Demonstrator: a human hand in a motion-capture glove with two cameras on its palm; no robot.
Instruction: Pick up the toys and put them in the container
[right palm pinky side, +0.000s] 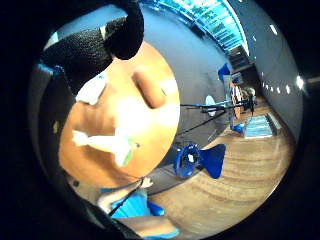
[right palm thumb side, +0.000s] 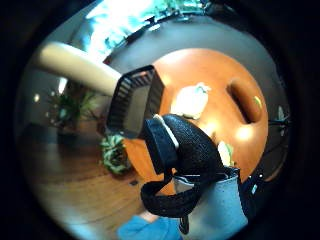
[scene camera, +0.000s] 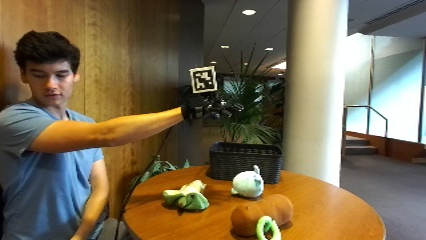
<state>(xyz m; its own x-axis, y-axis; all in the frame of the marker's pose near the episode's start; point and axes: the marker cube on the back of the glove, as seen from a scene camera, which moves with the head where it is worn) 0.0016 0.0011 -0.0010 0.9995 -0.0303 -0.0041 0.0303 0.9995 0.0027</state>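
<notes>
The gloved right hand (scene camera: 198, 109) is raised high above the round table (scene camera: 333, 210), over the far edge where the black basket (scene camera: 245, 160) stands; nothing is seen in it. The outside view does not resolve the fingers; in the palm views they (right palm pinky side: 95, 50) appear loosely curled on nothing, so the state is best read as relaxed, not certain. The basket sits at the far edge, mouth upward, to receive drops from above. Three toys lie on the tabletop: a white plush (scene camera: 248, 184) just in front of the basket; a green plush (scene camera: 186, 196) toward the person's edge; a brown plush (scene camera: 261, 215) with a green ring (scene camera: 268, 228) at the near edge. All three appear still to be collected; the next reach is probably downward to one of them.
</notes>
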